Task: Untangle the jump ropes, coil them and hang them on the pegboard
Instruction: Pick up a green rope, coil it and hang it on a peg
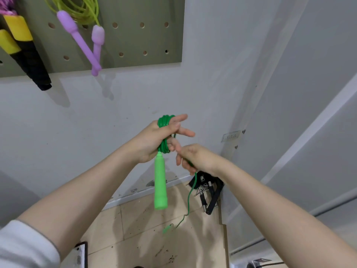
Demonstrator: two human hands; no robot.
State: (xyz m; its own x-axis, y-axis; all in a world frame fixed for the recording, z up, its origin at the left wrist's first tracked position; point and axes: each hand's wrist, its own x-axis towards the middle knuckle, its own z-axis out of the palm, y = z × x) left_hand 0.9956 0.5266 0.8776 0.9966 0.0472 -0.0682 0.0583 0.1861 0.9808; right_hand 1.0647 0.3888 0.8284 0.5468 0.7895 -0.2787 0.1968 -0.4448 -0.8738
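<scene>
While the green jump rope (164, 132) is wound in several loops around the left hand (161, 137), its fingers are held nearly straight, pointing toward three o'clock, with the coil carried across the palm. One green handle (160, 182) hangs from the coil toward six o'clock. Just beside it, at four o'clock, the free strand is pinched by the curled fingers of the right hand (195, 157). From that hand the strand trails down to the second green handle (167, 228), which appears blurred above the tiled floor (135, 229). At eleven o'clock, a grey pegboard (135, 39) is seen on the wall; a yellow-green rope (77, 8) with lilac handles (81, 41) is hung there, with yellow-and-black handles (25, 53) at ten o'clock. Dark equipment (210, 192) is seen in the corner at five o'clock.
</scene>
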